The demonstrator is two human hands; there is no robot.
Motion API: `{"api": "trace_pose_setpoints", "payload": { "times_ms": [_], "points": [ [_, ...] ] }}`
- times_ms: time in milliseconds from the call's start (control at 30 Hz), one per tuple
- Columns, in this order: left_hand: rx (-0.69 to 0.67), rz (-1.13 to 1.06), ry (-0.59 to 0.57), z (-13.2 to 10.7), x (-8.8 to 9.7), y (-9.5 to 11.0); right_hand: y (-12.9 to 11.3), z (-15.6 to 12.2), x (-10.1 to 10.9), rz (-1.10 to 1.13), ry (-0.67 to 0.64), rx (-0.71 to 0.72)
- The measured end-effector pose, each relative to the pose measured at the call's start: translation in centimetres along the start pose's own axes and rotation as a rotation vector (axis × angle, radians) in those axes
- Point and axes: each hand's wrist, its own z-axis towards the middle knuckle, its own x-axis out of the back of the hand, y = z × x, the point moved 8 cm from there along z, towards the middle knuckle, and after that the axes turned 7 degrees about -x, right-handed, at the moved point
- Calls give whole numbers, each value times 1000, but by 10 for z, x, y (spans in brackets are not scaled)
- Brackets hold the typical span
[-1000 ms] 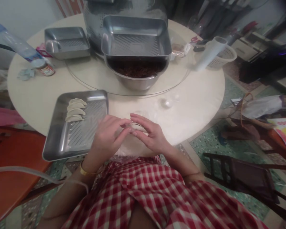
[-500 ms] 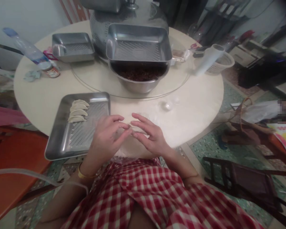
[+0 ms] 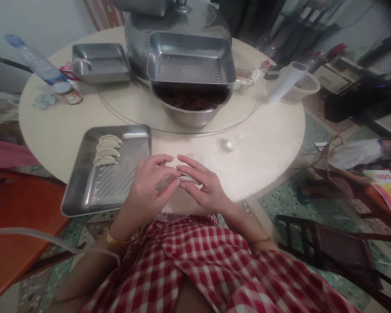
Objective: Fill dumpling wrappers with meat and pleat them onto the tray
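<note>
Between the fingertips of both hands is a pale folded dumpling (image 3: 189, 179), partly hidden by the fingers. My left hand (image 3: 151, 180) pinches its left end with thumb and fingers. My right hand (image 3: 203, 182) is closed on the other end, thumb below and fingers above. Both hands are over the near edge of the table. Left of them lies a shallow metal tray (image 3: 76, 182), where several folded dumplings (image 3: 107, 152) sit in a row on its far left part. A metal bowl of dark filling (image 3: 192, 115) stands beyond my hands.
A deep metal pan (image 3: 190, 69) rests over the bowl's back. Another pan (image 3: 101, 65), a plastic bottle (image 3: 39, 63) and a jar (image 3: 68, 93) stand at the back left. A small white round piece (image 3: 228, 144) lies right of my hands. A white basket (image 3: 301, 84) stands at the right.
Both hands keep hold of the dumpling. The fingertips have shifted slightly along its edge, and the left fingers are a little closer to the right ones.
</note>
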Motion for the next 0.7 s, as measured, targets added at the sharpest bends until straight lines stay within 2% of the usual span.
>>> {"api": "trace_pose_setpoints", "payload": {
  "times_ms": [133, 433, 533, 700],
  "points": [
    [-11, 11, -23, 1, 1, 1, 0, -1, -2, -24, -19, -22],
    [5, -17, 60, 1, 6, 3, -8, -2, -1, -36, 1, 11],
    [40, 7, 33, 0, 4, -1, -11, -2, -1, -17, 11, 53],
    [-33, 22, -21, 1, 1, 0, -11, -2, -1, -68, 1, 40]
  ]
}}
